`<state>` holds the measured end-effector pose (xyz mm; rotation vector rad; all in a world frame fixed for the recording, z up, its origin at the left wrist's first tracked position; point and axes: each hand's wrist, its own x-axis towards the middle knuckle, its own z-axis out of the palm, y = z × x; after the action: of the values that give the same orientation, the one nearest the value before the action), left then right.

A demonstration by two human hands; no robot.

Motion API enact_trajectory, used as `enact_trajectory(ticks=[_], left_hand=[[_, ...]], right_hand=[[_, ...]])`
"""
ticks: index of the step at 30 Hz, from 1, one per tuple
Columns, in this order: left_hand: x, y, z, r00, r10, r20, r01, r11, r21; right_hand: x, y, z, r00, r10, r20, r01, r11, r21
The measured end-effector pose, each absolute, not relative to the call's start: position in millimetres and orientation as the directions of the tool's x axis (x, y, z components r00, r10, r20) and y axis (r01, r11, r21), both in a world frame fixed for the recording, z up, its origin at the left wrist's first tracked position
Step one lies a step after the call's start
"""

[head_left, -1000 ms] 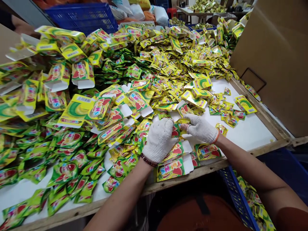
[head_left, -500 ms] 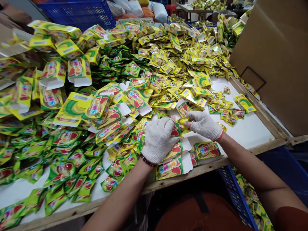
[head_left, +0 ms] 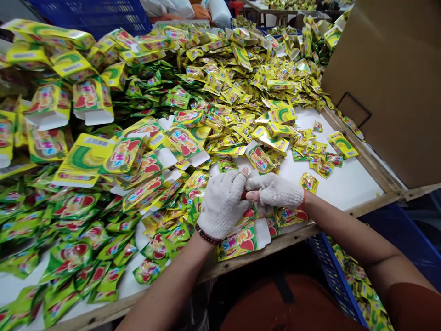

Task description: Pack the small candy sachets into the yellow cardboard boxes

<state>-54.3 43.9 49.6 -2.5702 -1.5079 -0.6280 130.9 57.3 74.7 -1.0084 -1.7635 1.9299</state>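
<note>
My left hand (head_left: pixel 223 202), in a white glove with a beaded bracelet at the wrist, is closed near the table's front edge. Its fingers curl round a small red and green packet, mostly hidden. My right hand (head_left: pixel 277 191), gloved too with bare fingertips, meets it from the right, fingers pressed together at the same spot; what they pinch is hidden. A yellow-green carton (head_left: pixel 241 241) with a white open flap lies just below my hands. Another carton (head_left: pixel 260 158) rests just beyond them. Green packets (head_left: pixel 74 255) spread at the left.
Yellow packets (head_left: pixel 237 94) are heaped across the back. Cartons (head_left: pixel 93 99) pile up at the left. A brown cardboard panel (head_left: pixel 386 92) stands at the right by the wooden table edge (head_left: pixel 375 172). Blue crates (head_left: pixel 99 16) are at the back left and below right.
My right hand has moved left and down to meet my left hand. The yellow packet at its fingertips no longer shows. The view has shifted slightly.
</note>
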Motion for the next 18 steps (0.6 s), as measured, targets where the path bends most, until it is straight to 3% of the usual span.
enact_trajectory(ticks=[4, 7, 10, 12, 14, 16, 18], left_hand=[[-52.6, 40.6, 54.2, 0.442, 0.82, 0.363, 0.799, -0.544, 0.257], [-50.8, 25.2, 65.3, 0.49, 0.848, 0.201, 0.773, -0.53, 0.35], [-51.6, 5.1, 77.0, 0.572, 0.817, 0.077, 0.728, -0.549, 0.412], [-53.2, 1.0, 82.9, 0.569, 0.817, 0.097, 0.705, -0.545, 0.454], [-55.5, 10.7, 85.8, 0.524, 0.841, 0.137, 0.717, -0.522, 0.462], [-58.7, 32.6, 84.7, 0.456, 0.877, 0.151, 0.774, -0.475, 0.42], [-62.1, 58.4, 79.9, 0.38, 0.917, 0.122, 0.843, -0.397, 0.362]], right_hand=[[132.3, 55.6, 83.9, -0.735, 0.609, -0.298, 0.198, -0.228, -0.953], [150.5, 57.0, 92.7, -0.554, 0.788, -0.27, 0.212, -0.18, -0.961], [189.7, 69.2, 96.0, -0.231, 0.965, -0.121, 0.412, -0.016, -0.911], [220.7, 84.8, 91.7, -0.064, 0.998, 0.026, 0.642, 0.061, -0.764], [245.2, 102.5, 82.5, 0.003, 0.995, 0.096, 0.875, 0.044, -0.482], [256.8, 116.5, 71.4, 0.026, 0.999, 0.036, 0.976, -0.018, -0.218], [255.5, 123.4, 62.1, 0.025, 0.999, -0.032, 0.999, -0.027, -0.045]])
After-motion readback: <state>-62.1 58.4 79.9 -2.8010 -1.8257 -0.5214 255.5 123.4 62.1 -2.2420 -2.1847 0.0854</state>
